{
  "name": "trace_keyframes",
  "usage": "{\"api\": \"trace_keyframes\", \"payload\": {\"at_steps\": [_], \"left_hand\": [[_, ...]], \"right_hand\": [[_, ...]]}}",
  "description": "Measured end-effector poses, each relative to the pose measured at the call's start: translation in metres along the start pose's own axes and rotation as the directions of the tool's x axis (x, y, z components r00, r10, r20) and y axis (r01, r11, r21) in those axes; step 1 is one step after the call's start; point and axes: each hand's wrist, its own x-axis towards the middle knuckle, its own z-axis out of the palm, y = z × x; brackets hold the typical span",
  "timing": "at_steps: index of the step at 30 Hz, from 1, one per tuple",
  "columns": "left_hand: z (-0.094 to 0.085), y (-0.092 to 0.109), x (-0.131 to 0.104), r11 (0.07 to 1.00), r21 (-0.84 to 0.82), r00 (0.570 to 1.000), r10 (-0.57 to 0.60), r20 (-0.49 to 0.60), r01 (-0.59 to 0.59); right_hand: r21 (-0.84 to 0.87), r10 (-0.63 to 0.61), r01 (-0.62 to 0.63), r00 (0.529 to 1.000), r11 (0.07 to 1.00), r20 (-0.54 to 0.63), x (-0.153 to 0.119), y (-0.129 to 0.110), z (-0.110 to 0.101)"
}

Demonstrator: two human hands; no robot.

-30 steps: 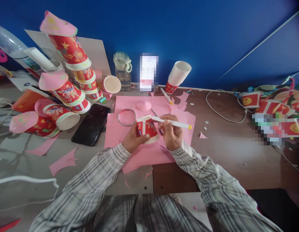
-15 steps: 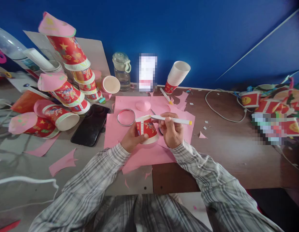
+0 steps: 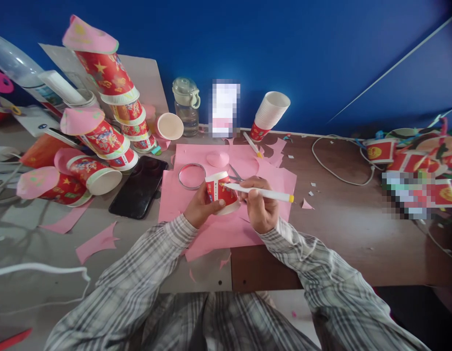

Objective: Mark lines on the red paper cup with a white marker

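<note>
My left hand (image 3: 204,207) is closed around a red paper cup (image 3: 229,196) with a white rim, tilted over pink paper. In my right hand (image 3: 261,207) is a white marker (image 3: 266,192) with a yellow end, gripped like a pen. Its tip meets or nearly meets the cup's printed side; exact contact is hard to tell. Beneath both hands lie sheets of pink paper (image 3: 211,236). Just beyond the cup are a clear round ring (image 3: 192,176), a small pink paper cone (image 3: 217,158) and scissors (image 3: 236,173), partly hidden by my right hand.
Stacked red cups with pink cone tops (image 3: 105,73) stand at left, beside a black phone (image 3: 139,187). Along the back are a water bottle (image 3: 186,107), a lit screen (image 3: 226,107), a stack of cups (image 3: 272,114) and another marker (image 3: 252,145). Cup crafts (image 3: 404,158) and a cable (image 3: 343,183) lie right.
The marker tip has moved down from the cup's upper edge to its printed side, and my right hand has lowered slightly. The whole view has shifted a little.
</note>
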Motion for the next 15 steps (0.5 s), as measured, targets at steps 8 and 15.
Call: {"api": "trace_keyframes", "payload": {"at_steps": [8, 15], "left_hand": [[0.0, -0.002, 0.0008, 0.999, 0.014, 0.999, 0.031, 0.014, -0.031], [0.001, -0.0011, 0.0003, 0.999, -0.003, 0.999, 0.033, 0.016, -0.033]], "right_hand": [[-0.173, -0.141, 0.166, 0.979, 0.971, 0.147, -0.0007, -0.0034, -0.0049], [-0.231, -0.156, 0.193, 0.974, 0.954, 0.167, 0.0004, -0.0046, -0.0037]]}}
